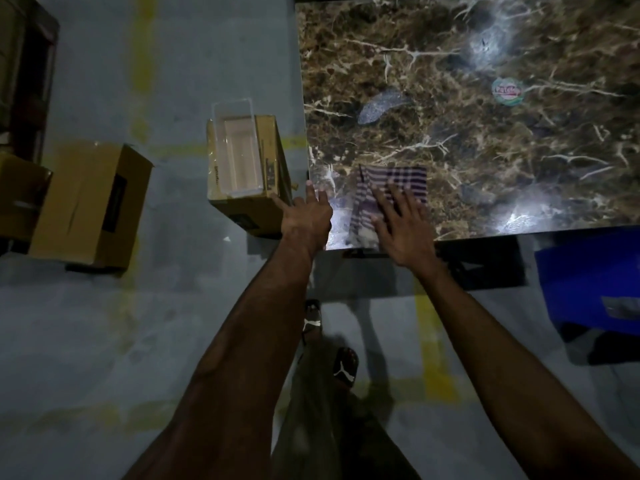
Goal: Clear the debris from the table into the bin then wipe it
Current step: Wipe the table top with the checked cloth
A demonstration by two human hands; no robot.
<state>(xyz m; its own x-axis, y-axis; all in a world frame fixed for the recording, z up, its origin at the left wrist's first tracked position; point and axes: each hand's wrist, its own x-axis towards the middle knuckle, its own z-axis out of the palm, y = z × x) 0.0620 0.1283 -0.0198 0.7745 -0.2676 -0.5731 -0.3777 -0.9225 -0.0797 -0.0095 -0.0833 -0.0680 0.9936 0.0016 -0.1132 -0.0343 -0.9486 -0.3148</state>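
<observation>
a striped cloth lies near the lower left corner of the marble-patterned table, just below the centre of the frame, folded into a loose rectangle with one end trailing toward the table's near edge. the right hand lies flat on it, fingers spread and straight, pressing rather than gripping; nothing is curled round the fabric. the left hand reaches out just left of the cloth at the table's left edge, fingers extended and relaxed, holding nothing, its fingertips close to the cardboard box that stands on the floor beside the table with a clear tray in its top, probably serving as the bin. the cloth looks thin, soft and light, so it will likely bunch and slide under a flat palm on this glossy surface; a spread hand pressing its middle should keep it flat for wiping, while lifting it calls for a pinch at a folded edge. the debris left on the table looks light too: a round printed lid or sticker at upper right and a greyish flat scrap above the cloth, both thin and probably easier to sweep to the edge than to pick up off the slick top.
</observation>
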